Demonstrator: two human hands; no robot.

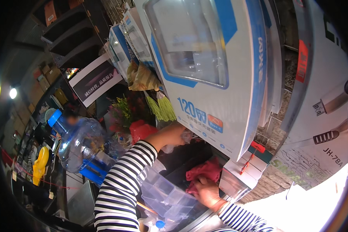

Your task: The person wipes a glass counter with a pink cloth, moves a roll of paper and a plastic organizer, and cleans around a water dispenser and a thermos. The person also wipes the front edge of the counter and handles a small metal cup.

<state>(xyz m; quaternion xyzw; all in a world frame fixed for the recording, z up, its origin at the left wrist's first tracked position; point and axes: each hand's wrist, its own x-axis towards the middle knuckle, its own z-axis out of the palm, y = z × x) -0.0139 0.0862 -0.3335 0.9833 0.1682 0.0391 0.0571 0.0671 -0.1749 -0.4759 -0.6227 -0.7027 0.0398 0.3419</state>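
Observation:
My left hand [177, 135] reaches in under the lower edge of a large hanging charger package [203, 101]; a piece of clear plastic [168, 148] shows at its fingers, and the fingertips are partly hidden. My right hand [206, 192] grips a crumpled pink-red cloth [204, 172] on a dark surface, beside a white box [235, 179]. Between my forearms stands a clear plastic divided container [165, 191]. A red plastic bag [142, 130] lies just behind my left wrist.
A big blue water bottle [84, 145] stands left of my left arm, near a potted plant [121, 108]. Green tassels [162, 107] and boxed accessories [119, 52] hang above. Another package [316, 116] hangs at right. A blue cap [160, 224] shows low in the view.

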